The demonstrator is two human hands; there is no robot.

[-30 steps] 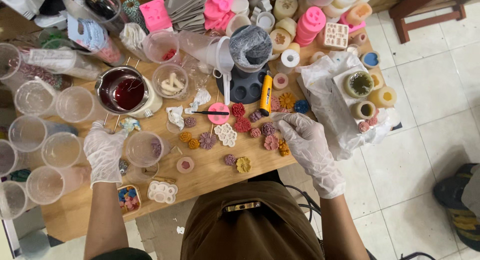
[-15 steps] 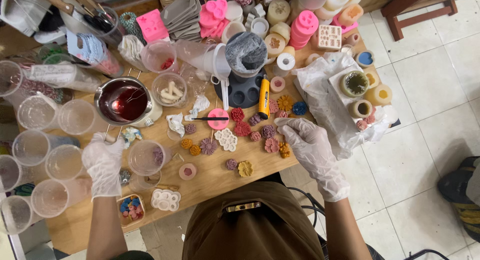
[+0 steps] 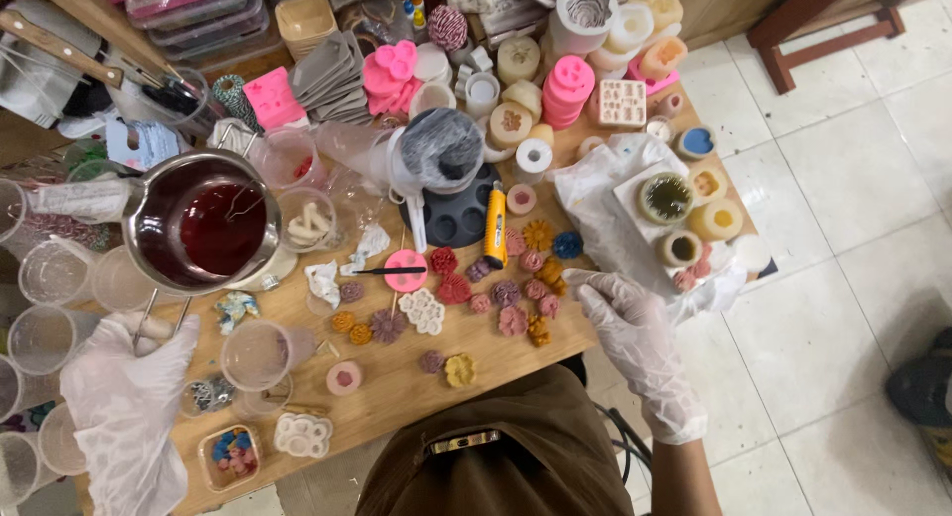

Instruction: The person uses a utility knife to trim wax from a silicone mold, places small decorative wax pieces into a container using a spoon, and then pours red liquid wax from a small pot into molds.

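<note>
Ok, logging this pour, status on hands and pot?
Left hand gripping metal pot's wire handle, red wax inside. Right hand resting at table edge. Clear cup beneath.

- The steel melting pot (image 3: pixel 203 222) is round and shiny, with dark red liquid wax pooled in the bottom.
- It's lifted off the counter (image 3: pixel 397 377), roughly level, at the upper left of the clutter.
- Its wire handle (image 3: pixel 159 313) runs down into the gloved left hand (image 3: pixel 124 397), which is wrapped around it.
</note>
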